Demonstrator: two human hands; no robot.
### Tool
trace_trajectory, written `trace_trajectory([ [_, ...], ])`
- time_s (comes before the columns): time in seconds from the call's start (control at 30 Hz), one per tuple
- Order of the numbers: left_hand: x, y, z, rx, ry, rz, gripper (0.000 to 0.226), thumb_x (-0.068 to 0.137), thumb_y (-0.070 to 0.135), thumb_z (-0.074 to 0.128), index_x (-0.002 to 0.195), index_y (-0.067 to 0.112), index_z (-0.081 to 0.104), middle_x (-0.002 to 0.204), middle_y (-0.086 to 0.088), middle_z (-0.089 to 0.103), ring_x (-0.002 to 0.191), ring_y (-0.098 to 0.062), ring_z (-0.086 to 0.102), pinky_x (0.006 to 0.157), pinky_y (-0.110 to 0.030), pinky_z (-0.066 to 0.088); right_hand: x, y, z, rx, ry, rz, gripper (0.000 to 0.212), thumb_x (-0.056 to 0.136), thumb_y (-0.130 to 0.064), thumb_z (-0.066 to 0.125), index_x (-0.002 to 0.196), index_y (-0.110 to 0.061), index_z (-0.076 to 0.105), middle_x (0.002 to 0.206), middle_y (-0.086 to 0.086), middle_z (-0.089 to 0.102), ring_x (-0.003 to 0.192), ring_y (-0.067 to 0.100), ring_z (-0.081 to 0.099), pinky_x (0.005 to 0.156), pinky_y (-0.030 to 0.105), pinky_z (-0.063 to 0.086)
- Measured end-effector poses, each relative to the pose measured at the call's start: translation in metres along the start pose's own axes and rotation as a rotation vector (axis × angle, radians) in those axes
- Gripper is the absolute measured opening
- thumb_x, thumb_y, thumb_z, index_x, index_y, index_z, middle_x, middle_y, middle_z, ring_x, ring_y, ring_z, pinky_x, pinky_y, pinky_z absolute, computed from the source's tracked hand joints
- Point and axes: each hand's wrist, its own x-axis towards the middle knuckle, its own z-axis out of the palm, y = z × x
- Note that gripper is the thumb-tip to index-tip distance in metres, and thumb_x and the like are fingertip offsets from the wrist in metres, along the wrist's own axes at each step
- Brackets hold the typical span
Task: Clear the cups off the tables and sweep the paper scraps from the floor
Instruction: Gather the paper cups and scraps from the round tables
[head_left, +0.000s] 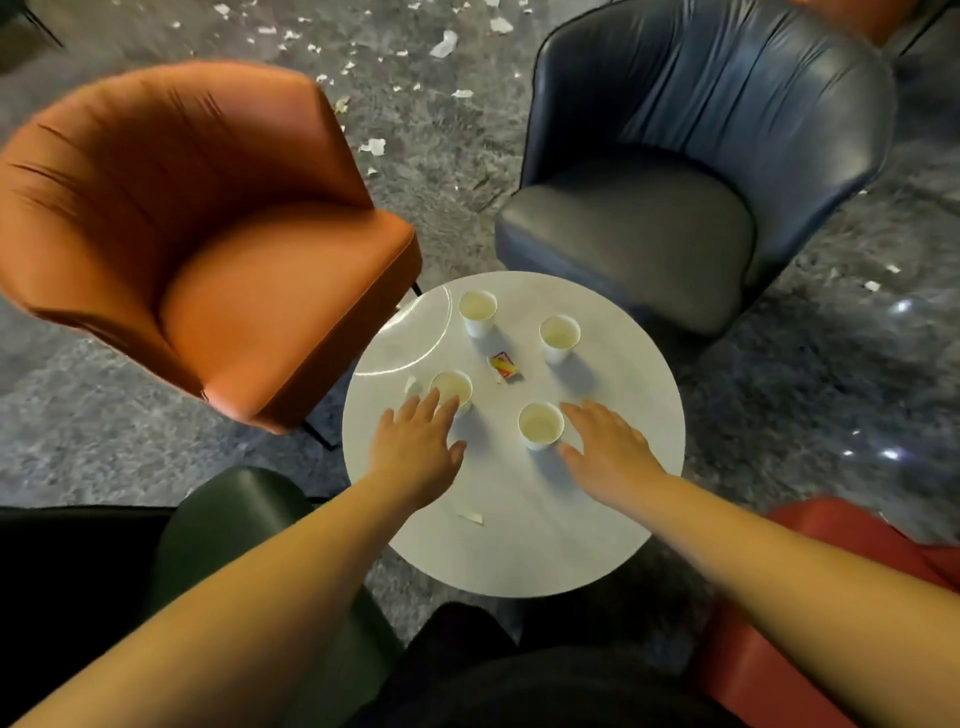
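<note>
White paper cups, four, upright on round table (597, 519). Left hand (415, 447), fingers spread, reaching near-left cup (451, 391); right hand (608, 452), likewise unclosed, beside near-right cup (541, 425), apparently for collection. Paper scraps (444, 44) beyond table, on floor.

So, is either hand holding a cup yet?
No. The left hand and right hand are open beside the two near cups.

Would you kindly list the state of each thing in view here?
Left hand: open, at near-left cup.
Right hand: open, beside near-right cup.
Far-left cup: upright, untouched.
Far-right cup: upright, untouched.
Red packet: flat on table.
Paper scraps: unswept.
</note>
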Motion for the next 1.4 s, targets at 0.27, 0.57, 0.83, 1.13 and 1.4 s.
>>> trace_trajectory([
  [0.27,0.067,-0.024,0.02,0.02,-0.064,0.074,0.073,0.093,0.058,0.047,0.153,0.033,0.015,0.164,0.002,0.007,0.15,-0.029,0.011,0.12,-0.051,0.012,0.039,0.001,0.015,0.108,-0.075,0.061,0.072,0.091,-0.047,0.055,0.151,-0.029,0.019,0.158,0.003,0.018,0.144,0.026,0.021,0.114,0.045,0.028],
  [0.57,0.131,-0.04,0.04,0.195,-0.186,0.326,0.088,0.089,0.052,0.06,0.155,0.031,0.006,0.164,-0.001,-0.004,0.15,-0.032,0.008,0.12,-0.051,0.017,0.069,-0.003,0.063,0.332,-0.076,0.254,0.099,0.076,-0.037,0.077,0.151,-0.029,0.014,0.154,0.0,0.022,0.137,0.025,0.033,0.106,0.043,0.038],
  [0.83,0.148,-0.045,0.044,0.082,-0.202,0.413,0.08,0.085,0.029,0.074,0.15,0.025,0.029,0.15,-0.004,0.035,0.132,-0.029,0.036,0.103,-0.042,0.043,0.079,-0.008,0.078,0.4,-0.038,0.359,0.1,0.077,-0.03,0.078,0.152,-0.029,0.012,0.153,0.004,0.023,0.131,0.027,0.042,0.102,0.04,0.042],
  [1.13,0.127,0.002,0.011,-0.482,0.078,0.662,0.076,0.074,0.029,0.081,0.138,0.006,0.049,0.133,-0.014,0.052,0.122,-0.029,0.05,0.103,-0.036,0.043,0.081,-0.006,0.082,0.49,0.021,0.452,0.103,0.077,-0.028,0.078,0.152,-0.029,0.007,0.151,0.007,0.028,0.127,0.031,0.046,0.099,0.042,0.045],
  [1.4,0.136,0.028,0.057,-0.177,-0.248,0.64,0.083,0.085,0.033,0.074,0.152,0.016,0.028,0.152,-0.005,0.035,0.136,-0.025,0.034,0.11,-0.034,0.035,0.077,0.005,0.096,0.593,0.059,0.48,0.107,0.074,-0.031,0.08,0.151,-0.033,0.007,0.15,0.006,0.033,0.131,0.028,0.044,0.099,0.039,0.045],
])
